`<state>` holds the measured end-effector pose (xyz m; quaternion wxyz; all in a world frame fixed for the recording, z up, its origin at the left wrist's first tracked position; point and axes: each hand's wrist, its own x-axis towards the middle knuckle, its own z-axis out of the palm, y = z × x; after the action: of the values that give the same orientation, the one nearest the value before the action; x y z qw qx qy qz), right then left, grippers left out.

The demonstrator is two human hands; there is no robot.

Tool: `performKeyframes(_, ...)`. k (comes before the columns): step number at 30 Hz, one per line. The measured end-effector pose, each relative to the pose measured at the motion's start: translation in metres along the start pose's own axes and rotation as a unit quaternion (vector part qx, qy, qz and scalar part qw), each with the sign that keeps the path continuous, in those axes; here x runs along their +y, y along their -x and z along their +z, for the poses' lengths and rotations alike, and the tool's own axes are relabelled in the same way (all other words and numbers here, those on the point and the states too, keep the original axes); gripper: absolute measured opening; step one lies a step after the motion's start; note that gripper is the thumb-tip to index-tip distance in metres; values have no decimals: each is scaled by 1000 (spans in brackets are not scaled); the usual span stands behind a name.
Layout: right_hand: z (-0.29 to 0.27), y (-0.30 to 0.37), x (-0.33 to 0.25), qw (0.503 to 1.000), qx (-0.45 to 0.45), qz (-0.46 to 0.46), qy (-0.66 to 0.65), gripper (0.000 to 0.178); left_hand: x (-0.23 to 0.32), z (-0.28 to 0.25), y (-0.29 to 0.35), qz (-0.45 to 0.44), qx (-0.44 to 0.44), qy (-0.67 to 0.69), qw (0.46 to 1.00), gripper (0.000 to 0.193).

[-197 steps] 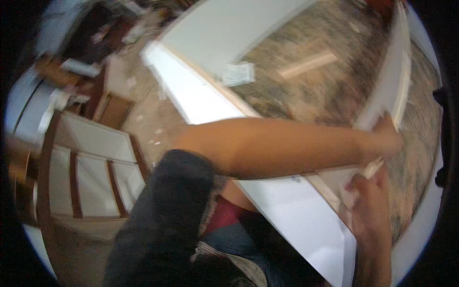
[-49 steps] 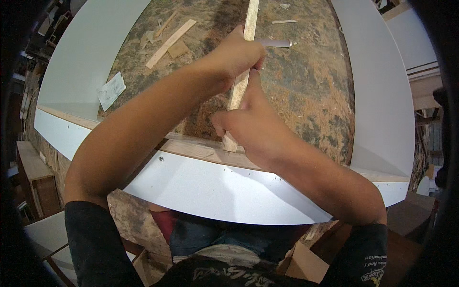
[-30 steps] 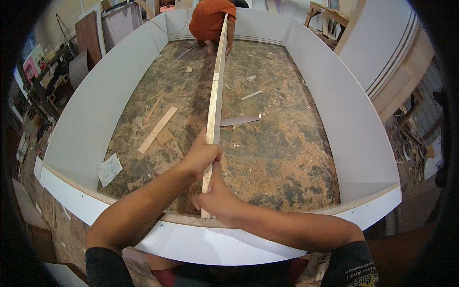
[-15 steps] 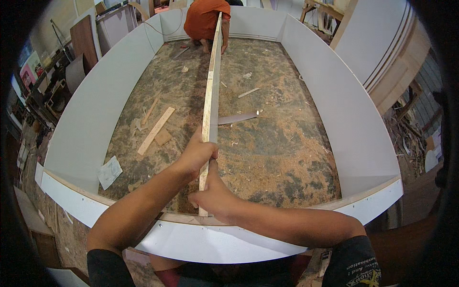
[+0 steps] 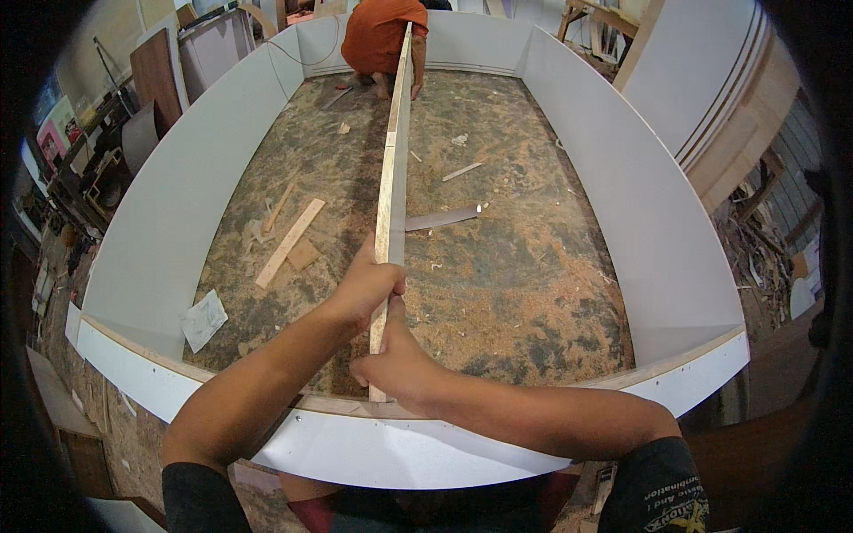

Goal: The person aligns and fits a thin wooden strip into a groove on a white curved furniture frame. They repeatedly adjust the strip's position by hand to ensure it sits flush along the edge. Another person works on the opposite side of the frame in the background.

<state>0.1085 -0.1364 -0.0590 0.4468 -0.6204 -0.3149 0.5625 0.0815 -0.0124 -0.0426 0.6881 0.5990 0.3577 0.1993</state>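
A long, narrow board (image 5: 392, 169) stands on edge down the middle of a large white panel frame (image 5: 160, 218). Its pale wooden edge faces up and its near end meets the frame's front panel (image 5: 391, 444). My left hand (image 5: 369, 286) is wrapped over the board from the left, fingers closed across its top edge. Just nearer to me, my right hand (image 5: 400, 364) grips the same board from the right, with fingers showing on its left side. At the far end a person in an orange top (image 5: 382, 35) crouches beside the board, one hand low near it.
Inside the frame, wood offcuts (image 5: 290, 242), a crumpled white sheet (image 5: 204, 320) and a dark flat strip (image 5: 442, 218) lie on the sawdust-strewn floor (image 5: 515, 293). A large white panel (image 5: 702, 71) leans outside at the right. Boards and scrap crowd the left side.
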Motion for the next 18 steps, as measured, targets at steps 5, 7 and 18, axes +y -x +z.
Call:
performKeyframes(5, 1, -1, 1, 1000, 1, -13, -10, 122, -2, -2, -2, -8, -10, 5, 1000, 75)
performKeyframes(7, 1, -1, 2, 1000, 1, -10, -11, 122, -4, -2, -3, -3, -11, 9, 1000, 75)
performKeyframes(18, 1, 0, 1, 1000, 2, -23, -12, 121, -5, -2, -3, 9, -6, -5, 1000, 69)
